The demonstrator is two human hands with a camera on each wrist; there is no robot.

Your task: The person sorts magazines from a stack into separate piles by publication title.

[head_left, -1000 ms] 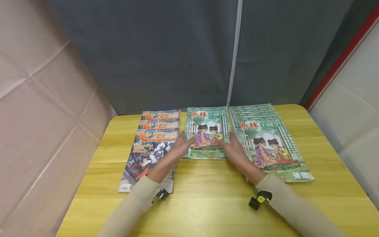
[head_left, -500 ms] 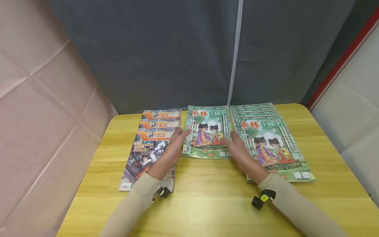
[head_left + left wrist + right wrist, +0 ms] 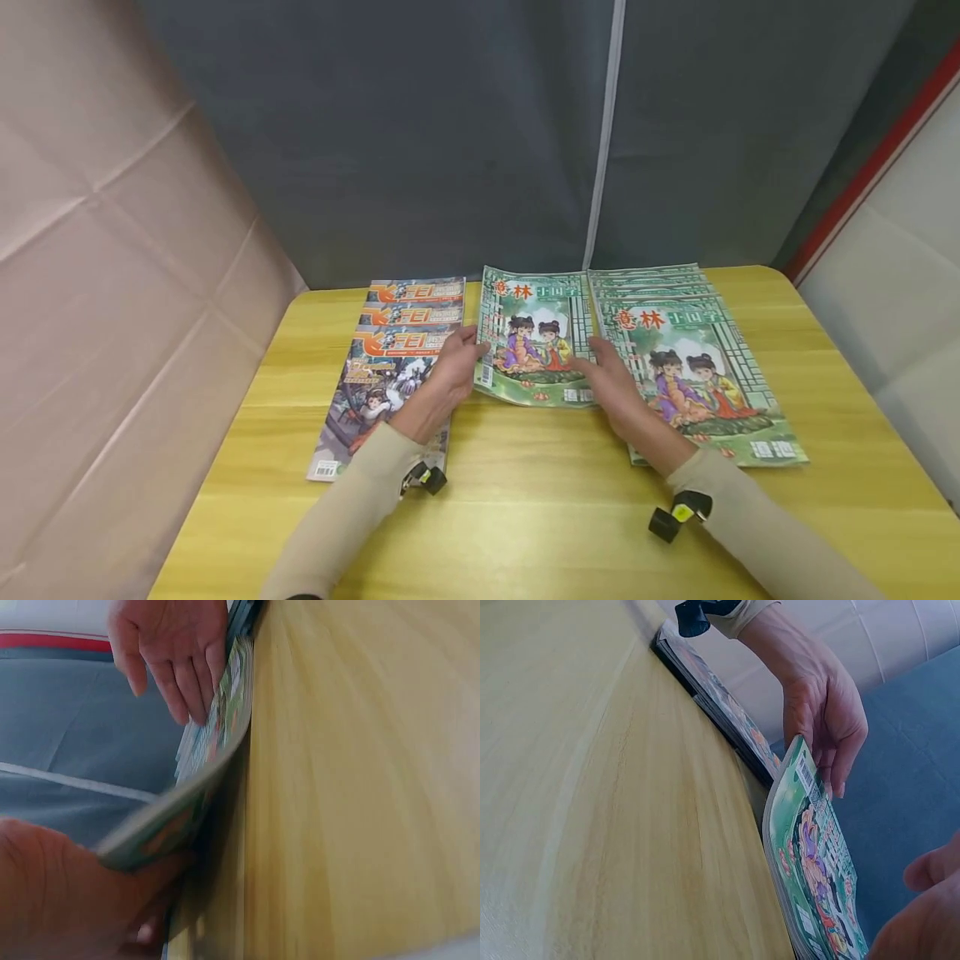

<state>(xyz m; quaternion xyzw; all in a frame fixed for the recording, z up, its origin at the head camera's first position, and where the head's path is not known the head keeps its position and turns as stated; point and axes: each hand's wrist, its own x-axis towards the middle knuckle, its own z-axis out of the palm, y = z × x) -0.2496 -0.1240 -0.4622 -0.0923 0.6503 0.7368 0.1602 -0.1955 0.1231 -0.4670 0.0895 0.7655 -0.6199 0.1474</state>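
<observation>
A green-covered magazine lies at the middle of the table's far side, between two rows of magazines. My left hand grips its left edge, which is bent up off the table; in the left wrist view, fingers reach beneath the raised edge. At the right edge, my right hand rests against the magazine, and its fingers look straight in the left wrist view. How many magazines are in the middle pile cannot be told, though the right wrist view shows several page edges.
Overlapping magazines with orange titles lie on the left. Several overlapping green magazines lie on the right, close beside the middle one. The yellow wooden table ends at a dark grey curtain.
The middle magazine's left edge has risen and curved upward in my left hand. My left thumb has drawn back from the cover toward that edge. The side magazines stay put.
</observation>
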